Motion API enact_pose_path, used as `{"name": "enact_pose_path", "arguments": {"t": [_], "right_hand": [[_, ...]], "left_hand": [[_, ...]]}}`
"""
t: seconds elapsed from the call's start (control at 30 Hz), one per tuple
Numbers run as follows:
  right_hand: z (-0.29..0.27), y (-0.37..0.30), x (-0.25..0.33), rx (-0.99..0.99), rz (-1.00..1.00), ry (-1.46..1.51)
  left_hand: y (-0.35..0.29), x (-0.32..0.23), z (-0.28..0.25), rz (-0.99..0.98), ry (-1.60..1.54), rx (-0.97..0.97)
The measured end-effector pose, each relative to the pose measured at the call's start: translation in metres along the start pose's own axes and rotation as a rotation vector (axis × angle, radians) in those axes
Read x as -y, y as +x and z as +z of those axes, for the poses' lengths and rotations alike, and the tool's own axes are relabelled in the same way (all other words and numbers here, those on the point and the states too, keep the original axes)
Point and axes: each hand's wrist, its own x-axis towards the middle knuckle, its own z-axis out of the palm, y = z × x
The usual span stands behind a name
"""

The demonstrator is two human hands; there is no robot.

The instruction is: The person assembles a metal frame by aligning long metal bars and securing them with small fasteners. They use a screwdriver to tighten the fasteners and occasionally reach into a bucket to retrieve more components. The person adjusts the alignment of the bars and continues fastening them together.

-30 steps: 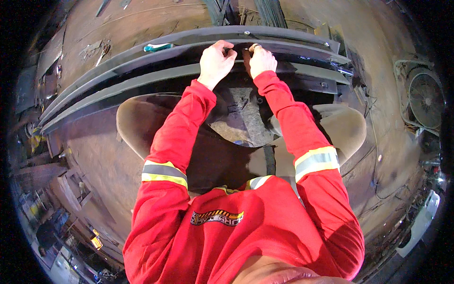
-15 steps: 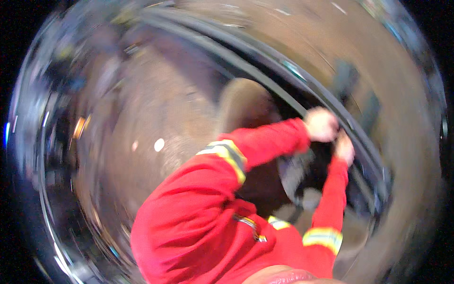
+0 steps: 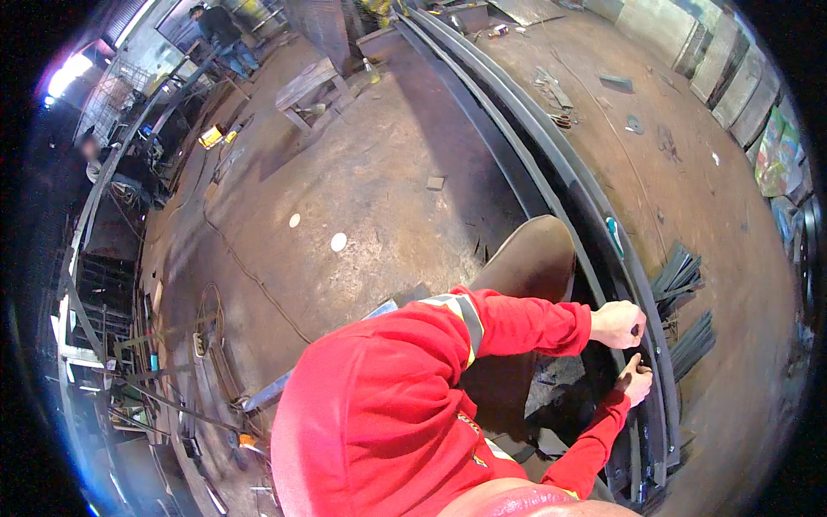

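Observation:
Both hands are over long dark steel beams (image 3: 517,129) that curve from the top down to the lower right. My left hand (image 3: 613,325) is closed in a fist beside the beam edge, with something small and dark showing at its curled fingers. Just below it, my right hand (image 3: 636,383) has its thumb and fingers drawn together in a pinch near the beam's inner side. What either hand holds is too small to make out. A teal-and-white handled tool (image 3: 614,236) lies on the beam, farther up from my hands.
Bundles of dark metal strips (image 3: 692,346) lie right of the beam. A brown curved panel (image 3: 543,250) is beside my left arm. A low wooden bench (image 3: 307,84) stands far off. Two people are at the far left, one standing (image 3: 221,39). Cables (image 3: 245,267) cross the floor.
The view has shifted and sharpened from a blur. Both hands appear lower in the picture and remain close together at the beam.

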Motion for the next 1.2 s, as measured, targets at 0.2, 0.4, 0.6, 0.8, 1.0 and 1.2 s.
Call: {"name": "enact_pose_path", "arguments": {"t": [0.2, 0.4, 0.6, 0.8, 1.0, 1.2], "right_hand": [[0.022, 0.012, -0.013, -0.081, 0.038, 0.032], [0.009, 0.008, -0.009, -0.01, -0.048, -0.014], [0.022, 0.007, -0.013, -0.128, 0.025, 0.032], [0.011, 0.007, -0.009, -0.036, 0.018, -0.012], [0.019, 0.008, -0.011, -0.106, 0.01, 0.036], [0.011, 0.002, -0.002, -0.021, 0.068, -0.03]], "left_hand": [[0.003, 0.001, 0.004, -0.014, 0.036, 0.036], [0.001, 0.005, 0.009, -0.044, 0.089, 0.088], [0.004, 0.004, 0.014, -0.028, 0.137, 0.113], [0.002, 0.005, 0.014, -0.02, 0.127, 0.079], [0.006, 0.008, 0.023, -0.067, 0.319, 0.115], [0.008, 0.001, 0.036, -0.092, 0.251, 0.19]]}}
